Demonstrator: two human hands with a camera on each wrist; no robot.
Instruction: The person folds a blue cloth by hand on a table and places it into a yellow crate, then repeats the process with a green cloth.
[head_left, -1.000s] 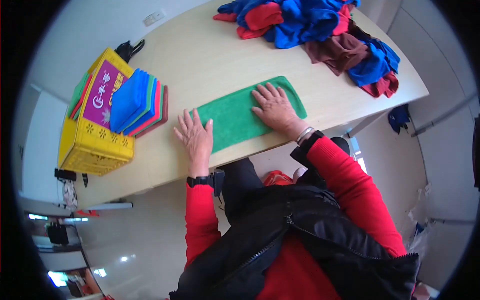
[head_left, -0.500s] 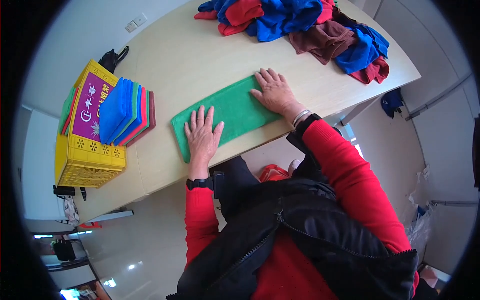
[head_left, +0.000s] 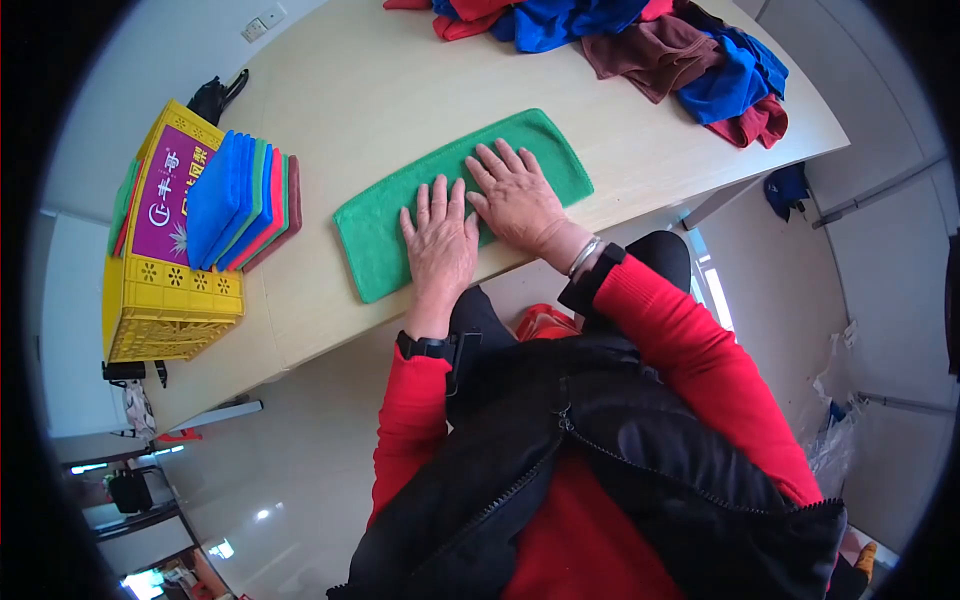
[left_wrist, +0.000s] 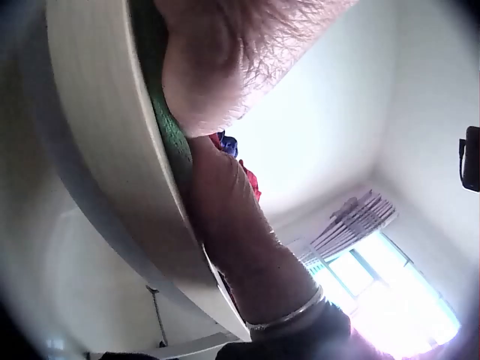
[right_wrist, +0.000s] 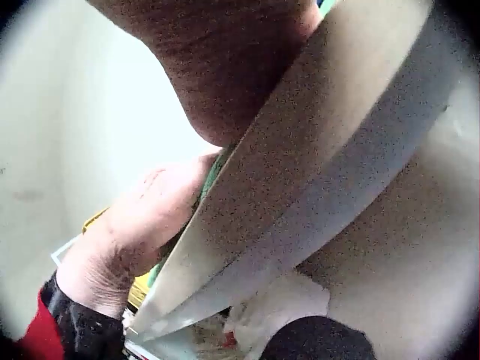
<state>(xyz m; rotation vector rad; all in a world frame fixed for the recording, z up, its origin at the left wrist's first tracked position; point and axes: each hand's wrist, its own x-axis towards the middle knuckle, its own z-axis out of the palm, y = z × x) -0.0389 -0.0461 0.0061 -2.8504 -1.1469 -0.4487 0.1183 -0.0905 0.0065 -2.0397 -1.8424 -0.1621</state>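
A green cloth (head_left: 376, 232) lies flat as a long rectangle near the table's front edge. My left hand (head_left: 440, 250) rests palm down on its middle, fingers spread and straight. Just to the right, my right hand (head_left: 522, 205) also lies flat on the cloth, its thumb close beside the left hand's fingers. Both wrist views show the hands low against the green cloth (left_wrist: 174, 146) at the table edge; their fingertips are hidden there.
At the left, a yellow crate (head_left: 175, 312) stands with folded cloths (head_left: 222, 205) in several colours leaning at its side. Crumpled blue, red and brown cloths (head_left: 655, 60) are heaped at the back right. The table's front edge (head_left: 330, 350) runs beside my body.
My left hand has moved right and my right hand left over the cloth, so they now lie side by side. The cloth's right end, partly under the right hand before, is uncovered.
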